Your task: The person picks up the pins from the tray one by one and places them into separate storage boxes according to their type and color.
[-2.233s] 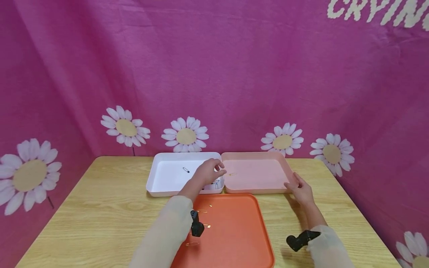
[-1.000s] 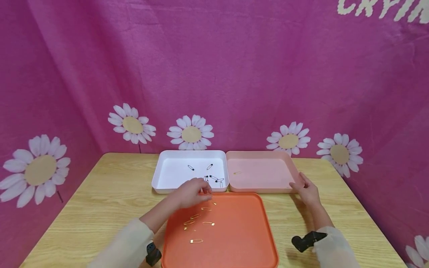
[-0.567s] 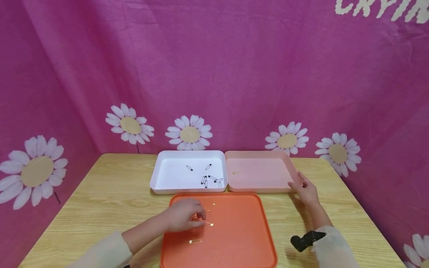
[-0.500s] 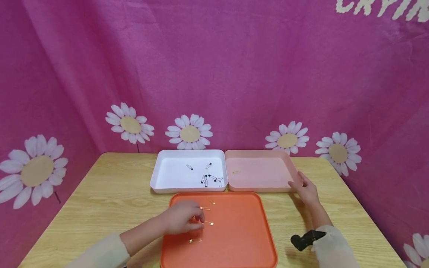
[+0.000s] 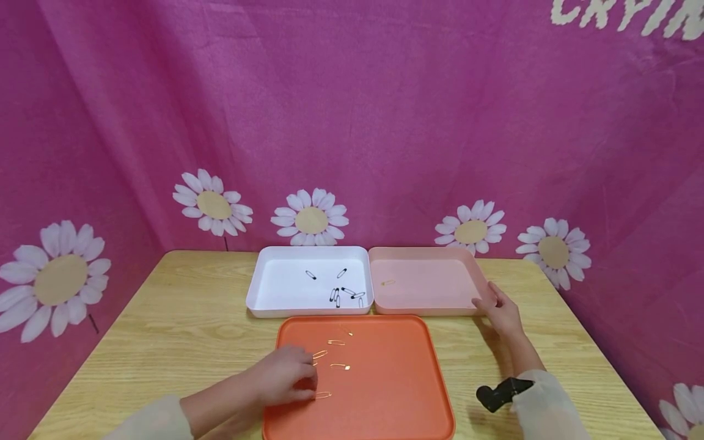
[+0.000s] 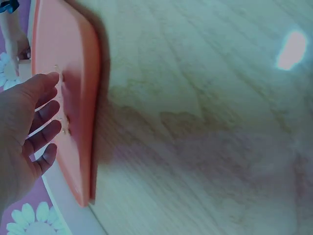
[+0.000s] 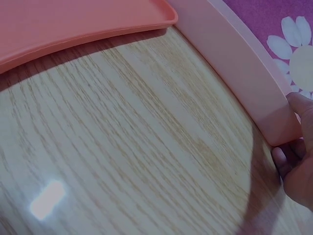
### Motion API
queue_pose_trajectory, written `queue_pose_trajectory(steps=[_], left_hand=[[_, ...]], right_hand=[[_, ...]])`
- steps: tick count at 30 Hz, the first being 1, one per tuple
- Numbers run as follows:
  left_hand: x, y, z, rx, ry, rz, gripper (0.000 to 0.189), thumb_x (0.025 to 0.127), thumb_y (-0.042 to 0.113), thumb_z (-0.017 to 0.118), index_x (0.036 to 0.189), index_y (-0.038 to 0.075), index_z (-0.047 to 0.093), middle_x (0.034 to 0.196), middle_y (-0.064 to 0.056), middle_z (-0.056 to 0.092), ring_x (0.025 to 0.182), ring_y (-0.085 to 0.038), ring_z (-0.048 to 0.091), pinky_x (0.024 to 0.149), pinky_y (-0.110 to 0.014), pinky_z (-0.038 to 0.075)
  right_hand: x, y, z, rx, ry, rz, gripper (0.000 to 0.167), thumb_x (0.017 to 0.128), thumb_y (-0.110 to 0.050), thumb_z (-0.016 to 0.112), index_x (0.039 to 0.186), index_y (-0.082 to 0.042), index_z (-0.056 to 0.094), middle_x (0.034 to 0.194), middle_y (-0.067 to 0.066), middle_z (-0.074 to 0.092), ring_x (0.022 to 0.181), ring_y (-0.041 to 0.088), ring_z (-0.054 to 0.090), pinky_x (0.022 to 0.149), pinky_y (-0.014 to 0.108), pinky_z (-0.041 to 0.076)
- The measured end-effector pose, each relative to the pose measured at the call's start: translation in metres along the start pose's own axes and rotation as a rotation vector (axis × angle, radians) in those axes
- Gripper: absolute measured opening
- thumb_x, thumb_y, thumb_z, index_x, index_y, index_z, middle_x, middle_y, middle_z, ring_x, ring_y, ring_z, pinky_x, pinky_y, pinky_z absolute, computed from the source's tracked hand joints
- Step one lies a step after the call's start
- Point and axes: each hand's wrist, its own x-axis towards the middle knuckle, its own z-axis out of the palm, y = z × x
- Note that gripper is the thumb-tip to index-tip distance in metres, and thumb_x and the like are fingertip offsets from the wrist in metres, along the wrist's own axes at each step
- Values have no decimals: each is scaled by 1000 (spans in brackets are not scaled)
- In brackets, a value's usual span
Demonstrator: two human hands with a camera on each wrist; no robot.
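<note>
My left hand hovers at the left part of the orange tray, thumb and fingers loosely bent and apart. In the left wrist view, nothing shows between those fingers. Several gold safety pins lie on that tray around the fingertips, some partly hidden by the hand. My right hand grips the near right corner of the pink tray; in the right wrist view its thumb is on the rim and its fingers curl under the corner. One gold safety pin lies inside the pink tray.
A white tray stands directly left of the pink one and holds several black safety pins. Both sit behind the orange tray on a wooden table. A magenta cloth with daisies hangs behind the table.
My left hand has come back from over the white tray to the orange tray, then moved a little left and nearer. My right hand has stayed at the pink tray's corner.
</note>
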Motion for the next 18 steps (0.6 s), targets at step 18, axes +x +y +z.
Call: queue_pose_trajectory(steps=[18], left_hand=[[2, 8, 3, -49, -70, -100, 12, 79, 22, 67, 71, 22, 57, 68, 14, 44, 67, -2, 39, 64, -18, 30]], right_hand=[[-2, -2, 1, 19, 7, 2, 75, 92, -27, 55, 150, -9, 11, 152, 28, 13, 139, 40, 19, 113, 47, 20]])
